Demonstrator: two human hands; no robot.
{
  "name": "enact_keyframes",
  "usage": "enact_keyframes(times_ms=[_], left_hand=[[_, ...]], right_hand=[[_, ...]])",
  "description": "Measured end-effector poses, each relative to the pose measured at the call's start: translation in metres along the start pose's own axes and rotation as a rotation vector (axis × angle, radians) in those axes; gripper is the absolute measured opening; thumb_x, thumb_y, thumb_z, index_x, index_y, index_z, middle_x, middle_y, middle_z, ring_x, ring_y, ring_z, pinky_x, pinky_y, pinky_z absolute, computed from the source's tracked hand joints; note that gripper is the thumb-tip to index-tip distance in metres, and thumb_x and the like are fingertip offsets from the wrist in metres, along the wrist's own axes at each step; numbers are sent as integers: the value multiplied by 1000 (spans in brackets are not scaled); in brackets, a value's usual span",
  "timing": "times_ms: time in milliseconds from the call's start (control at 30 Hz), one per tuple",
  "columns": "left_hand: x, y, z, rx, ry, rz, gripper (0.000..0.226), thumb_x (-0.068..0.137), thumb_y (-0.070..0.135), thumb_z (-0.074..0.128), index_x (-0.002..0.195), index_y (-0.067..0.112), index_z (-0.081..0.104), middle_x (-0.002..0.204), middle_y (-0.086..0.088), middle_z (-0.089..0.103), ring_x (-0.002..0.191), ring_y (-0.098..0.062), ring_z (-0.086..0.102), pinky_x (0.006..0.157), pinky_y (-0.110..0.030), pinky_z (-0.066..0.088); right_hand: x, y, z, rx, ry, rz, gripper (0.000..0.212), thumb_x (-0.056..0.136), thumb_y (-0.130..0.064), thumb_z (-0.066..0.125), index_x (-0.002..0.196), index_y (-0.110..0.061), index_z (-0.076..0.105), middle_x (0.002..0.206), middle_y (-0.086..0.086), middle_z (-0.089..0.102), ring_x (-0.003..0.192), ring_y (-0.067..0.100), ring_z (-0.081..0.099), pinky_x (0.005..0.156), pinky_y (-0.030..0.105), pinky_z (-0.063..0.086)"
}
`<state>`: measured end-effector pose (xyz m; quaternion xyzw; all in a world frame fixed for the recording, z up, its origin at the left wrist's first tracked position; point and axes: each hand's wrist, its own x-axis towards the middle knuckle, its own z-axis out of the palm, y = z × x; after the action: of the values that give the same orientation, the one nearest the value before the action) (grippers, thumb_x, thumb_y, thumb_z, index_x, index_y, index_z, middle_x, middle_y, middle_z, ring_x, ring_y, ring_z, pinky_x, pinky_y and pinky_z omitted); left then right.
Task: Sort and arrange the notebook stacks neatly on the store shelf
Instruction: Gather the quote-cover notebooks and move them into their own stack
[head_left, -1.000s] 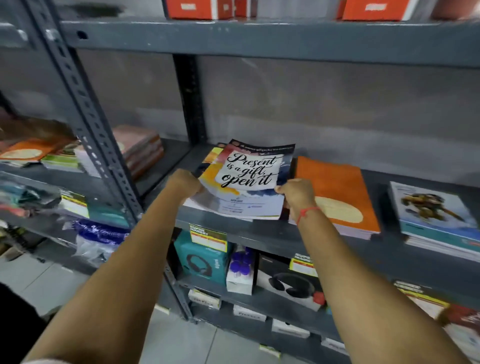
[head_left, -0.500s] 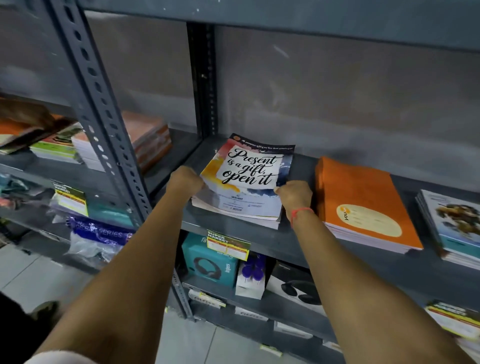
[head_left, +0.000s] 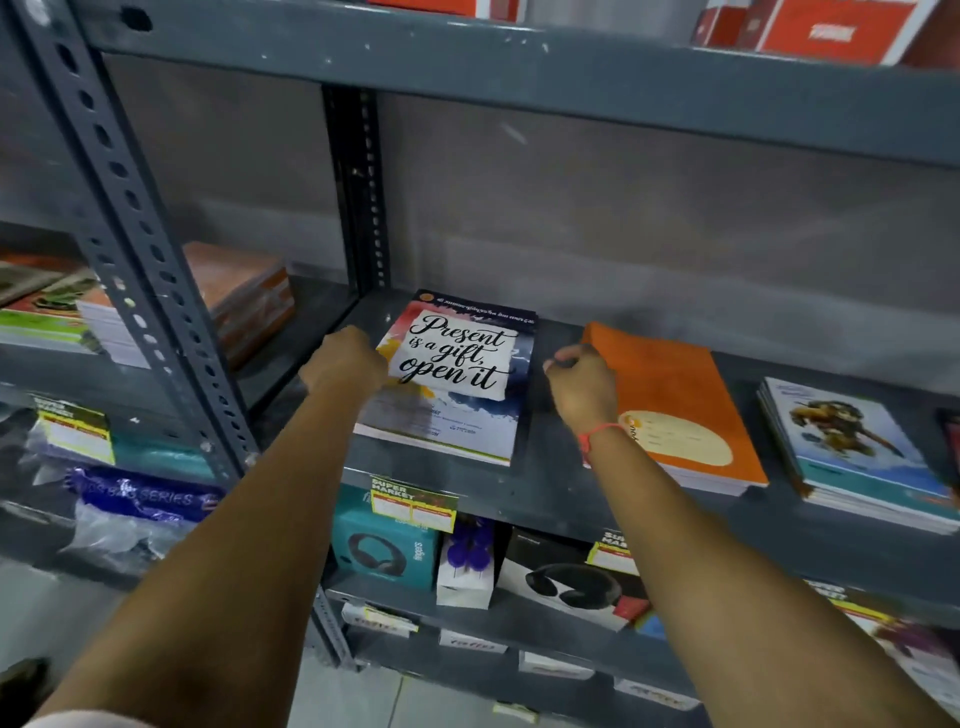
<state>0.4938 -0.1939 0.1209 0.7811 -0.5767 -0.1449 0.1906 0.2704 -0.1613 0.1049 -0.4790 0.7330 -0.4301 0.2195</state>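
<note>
A stack of notebooks (head_left: 457, 410) with a "Present is a gift, open it" cover lies flat on the grey metal shelf (head_left: 545, 499), squared to the front edge. My left hand (head_left: 345, 358) is closed against the stack's left edge, its fingers hidden behind the knuckles. My right hand (head_left: 582, 384), with a red thread at the wrist, is off that stack. It hovers with curled fingers in the gap beside the orange notebook stack (head_left: 670, 384). Another stack with a teal illustrated cover (head_left: 852, 447) lies further right.
A perforated steel upright (head_left: 150, 291) stands left of my left arm. Behind it are wrapped notebook piles (head_left: 239, 296) in the neighbouring bay. Headphone boxes (head_left: 384, 545) fill the shelf below, and red boxes (head_left: 831, 31) sit on the shelf above.
The printed stack has been pushed back and set flat on the shelf. My right hand has let go of its right edge and shifted toward the orange stack.
</note>
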Motion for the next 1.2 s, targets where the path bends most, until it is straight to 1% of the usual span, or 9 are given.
enact_keyframes(times_ms=[67,200,367,500,633,767,933,1100,1200], left_hand=[[-9,29,3,-52,35,75,20,80,5,45,90,0,61,108,-25,64,99,-40,60,86,-45,48],[-44,106,24,-98,51,261,27,87,14,46,105,1,62,112,-22,63,103,-39,59,82,-40,48],[-105,209,70,-316,-205,448,25,85,10,50,102,3,66,108,-19,67,101,-35,61,81,-34,49],[-172,288,117,-362,-395,543,24,85,11,53,102,4,68,82,-5,66,79,-17,56,61,-19,48],[-254,358,185,-435,-642,596,25,82,8,55,102,4,68,95,-13,64,88,-20,58,89,-35,52],[-328,398,244,-232,-854,730,19,85,11,54,84,-6,63,85,-29,60,84,-32,58,67,-35,47],[-362,424,296,-93,-771,679,38,91,21,48,119,-4,49,123,-23,57,109,-35,56,88,-38,48],[-359,441,308,-89,-615,541,35,87,11,45,120,-1,49,124,-22,57,111,-36,55,88,-40,48],[-355,447,310,-163,-611,418,32,87,1,40,116,-7,52,123,-27,57,111,-38,56,88,-41,49]], right_hand=[[5,5,-25,9,72,-15,27,88,-15,51,111,-7,62,118,15,65,109,31,59,86,29,45],[11,32,-84,-101,223,-60,31,89,-17,46,118,-13,59,116,16,66,106,34,60,74,27,40],[12,84,-167,-171,410,-19,29,90,-19,46,114,-16,62,112,18,68,103,38,61,71,31,43],[18,140,-247,-190,475,130,28,89,-16,46,111,-16,64,115,19,67,103,38,61,77,36,48],[18,212,-332,-280,472,294,32,90,-14,43,114,-11,63,120,22,63,109,39,59,85,38,48],[4,285,-398,-389,329,529,33,89,-15,46,117,-1,57,127,25,56,115,39,54,94,40,44],[-9,342,-442,-523,241,654,36,91,-18,41,122,-7,54,130,21,53,116,39,52,97,43,44],[1,362,-460,-433,289,656,36,90,-10,39,122,-4,54,131,24,52,121,37,47,98,38,40],[4,375,-480,-312,313,715,35,90,-8,43,120,6,56,124,24,58,116,38,53,88,35,46]])
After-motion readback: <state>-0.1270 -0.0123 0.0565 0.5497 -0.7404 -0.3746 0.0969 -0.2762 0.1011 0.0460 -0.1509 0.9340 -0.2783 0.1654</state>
